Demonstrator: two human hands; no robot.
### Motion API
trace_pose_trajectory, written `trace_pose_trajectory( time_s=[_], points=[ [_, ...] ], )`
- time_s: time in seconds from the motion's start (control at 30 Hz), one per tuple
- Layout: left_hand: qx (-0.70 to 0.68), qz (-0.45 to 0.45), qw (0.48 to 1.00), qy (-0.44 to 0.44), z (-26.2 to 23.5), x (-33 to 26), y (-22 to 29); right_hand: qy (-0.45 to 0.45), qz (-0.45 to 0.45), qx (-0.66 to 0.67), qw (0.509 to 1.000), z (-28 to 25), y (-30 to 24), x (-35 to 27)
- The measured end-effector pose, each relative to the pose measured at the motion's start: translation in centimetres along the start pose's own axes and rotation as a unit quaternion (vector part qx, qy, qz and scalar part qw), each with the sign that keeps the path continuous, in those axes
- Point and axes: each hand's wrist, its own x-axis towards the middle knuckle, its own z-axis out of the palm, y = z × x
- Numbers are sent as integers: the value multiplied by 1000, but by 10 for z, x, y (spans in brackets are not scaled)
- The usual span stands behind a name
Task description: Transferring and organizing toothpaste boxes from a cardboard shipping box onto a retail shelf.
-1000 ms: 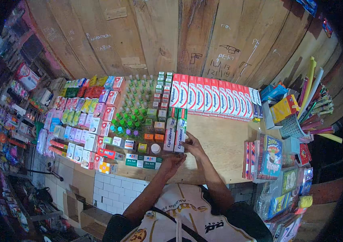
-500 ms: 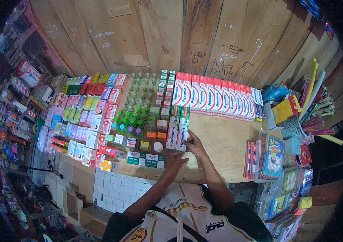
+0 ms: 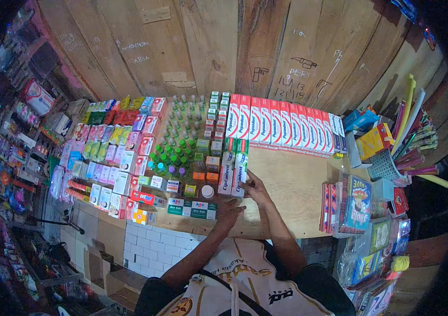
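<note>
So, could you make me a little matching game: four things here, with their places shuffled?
1. right hand
2. white round container
3. red-and-white toothpaste boxes
4. perforated basket

A. far right, beside a yellow box
B. long row by the plank wall
C. at the white-and-green toothpaste boxes' right side
D. just left of those white-and-green boxes

Pairs: 1-C, 2-D, 3-B, 4-A

Two hands (image 3: 229, 215), two visible white-and-green boxes (image 3: 240, 171), one basket (image 3: 383, 169)

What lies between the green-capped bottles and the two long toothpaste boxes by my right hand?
Small boxes, including two orange ones, sit between the bottles and long toothpaste boxes, as the head view shows.
</note>
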Motion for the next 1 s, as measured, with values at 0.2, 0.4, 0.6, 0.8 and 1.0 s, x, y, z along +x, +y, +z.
trace_pose_trajectory(
  time_s=[0.2,0.4,0.6,0.8,1.0],
  points=[
    [100,45,989,-100,-13,4,-6,2,2,-25,1000,0,-4,-1],
    [64,7,993,-102,-13,7,-8,-8,-1,-21,1000,0,-3,-1],
    [-4,-11,999,-53,-12,5,-14,-11,9,-23,1000,-1,-10,-6],
    [48,-26,997,-55,-16,4,-20,-29,-11,-28,999,-5,-8,-4],
    [13,-15,999,-26,4,-16,8,-34,-27,-37,998,-8,3,4]
  ],
)
